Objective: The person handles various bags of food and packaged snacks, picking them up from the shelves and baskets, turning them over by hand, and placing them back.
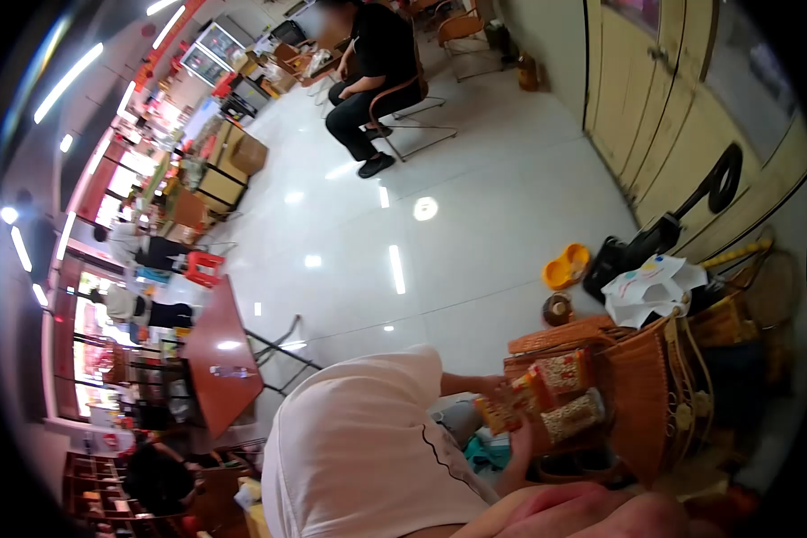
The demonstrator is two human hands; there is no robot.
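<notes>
A red and yellow food packet (504,411) is between my two hands, low in the view right of the white shirt. My left hand (491,386) grips its upper edge, the arm coming out of a white sleeve (426,366). My right hand (520,441) closes on its lower edge, with the fingertips partly hidden. Beside them, a red packet with pale pieces inside (560,372) and a clear packet of pale grains or nuts (574,416) lie on a brown woven piece (641,394). Something teal (487,453) shows beneath my hands.
A white printed bag (650,291), orange slippers (567,266) and a long black-handled item (681,215) stand near the yellowish door (641,99). A folding table (220,368) is at left. A person in black (381,72) sits on a chair ahead.
</notes>
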